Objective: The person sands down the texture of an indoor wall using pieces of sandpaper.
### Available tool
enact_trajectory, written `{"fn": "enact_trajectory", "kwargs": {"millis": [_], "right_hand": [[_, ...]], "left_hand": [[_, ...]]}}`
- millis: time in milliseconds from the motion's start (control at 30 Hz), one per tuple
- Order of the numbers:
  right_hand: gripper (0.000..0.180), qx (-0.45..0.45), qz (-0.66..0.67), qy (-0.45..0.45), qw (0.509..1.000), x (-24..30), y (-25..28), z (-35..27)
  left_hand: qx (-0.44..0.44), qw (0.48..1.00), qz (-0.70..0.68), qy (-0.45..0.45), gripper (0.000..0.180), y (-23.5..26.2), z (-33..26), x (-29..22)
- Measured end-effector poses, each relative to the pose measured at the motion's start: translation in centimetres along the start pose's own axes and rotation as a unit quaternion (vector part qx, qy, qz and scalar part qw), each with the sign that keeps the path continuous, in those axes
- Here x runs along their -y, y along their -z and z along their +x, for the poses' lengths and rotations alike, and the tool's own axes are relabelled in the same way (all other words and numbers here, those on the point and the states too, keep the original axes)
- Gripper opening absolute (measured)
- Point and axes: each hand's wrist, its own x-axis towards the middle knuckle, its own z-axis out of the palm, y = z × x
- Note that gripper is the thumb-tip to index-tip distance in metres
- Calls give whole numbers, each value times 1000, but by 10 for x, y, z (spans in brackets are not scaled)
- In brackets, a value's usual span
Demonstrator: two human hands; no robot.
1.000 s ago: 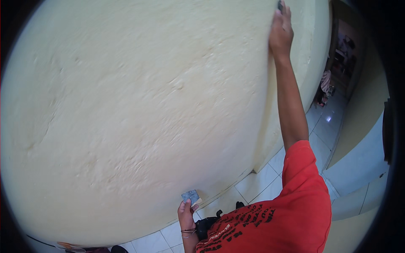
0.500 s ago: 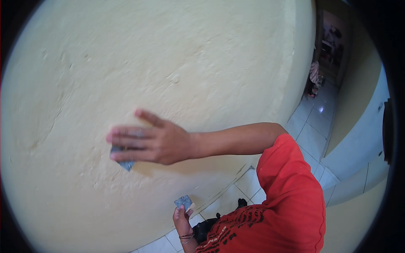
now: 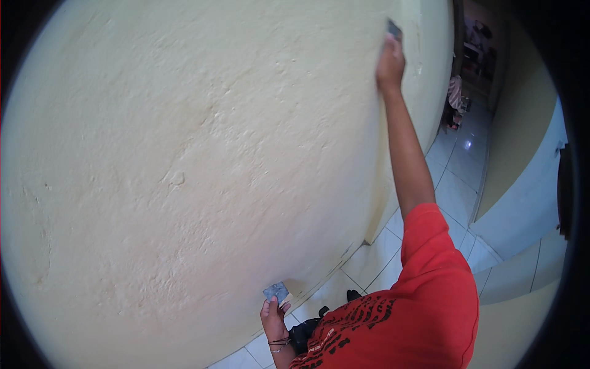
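Note:
My right hand (image 3: 391,66) is stretched far up at the right part of a cream wall (image 3: 246,160), by its corner strip. Its fingers are closed on a small dark grey piece of sandpaper (image 3: 394,28), which lies at or against the wall; some blur hides the exact grip. Low down in front of my shirt, my left hand (image 3: 272,317) pinches a blue-grey square of sandpaper (image 3: 276,292) between thumb and fingers, with a pale side showing. Bumps and shallow ridges mark the wall.
White floor tiles (image 3: 369,258) run along the wall's foot. A passage with a hanging striped cloth (image 3: 455,92) and several items opens at the upper right. A blue-and-cream wall (image 3: 528,184) stands on the right, with a dark fitting (image 3: 564,190) at its edge.
My right hand has swept from the wall's lower middle up to its upper right, sandpaper still in it, the arm straightening. My left hand has shifted slightly right with its square.

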Motion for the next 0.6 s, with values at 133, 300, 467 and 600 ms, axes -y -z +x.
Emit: {"fn": "enact_trajectory", "kwargs": {"millis": [133, 300, 467, 600], "right_hand": [[46, 0, -2, -73, 997, -19, 3, 18], [44, 41, 17, 61, 997, 37, -20, -34], [45, 232, -92, 311, 917, 136, -26, -158], [42, 284, 95, 469, 831, 219, -36, -208]], "left_hand": [[-12, 1000, -17, -2, 16, -12, -11, -14], [-16, 1000, -18, 2, 17, -10, -7, -8], [-9, 1000, -22, -19, 19, 4, 6, 13], [2, 999, -4, -45, 20, 13, 13, 20]]}}
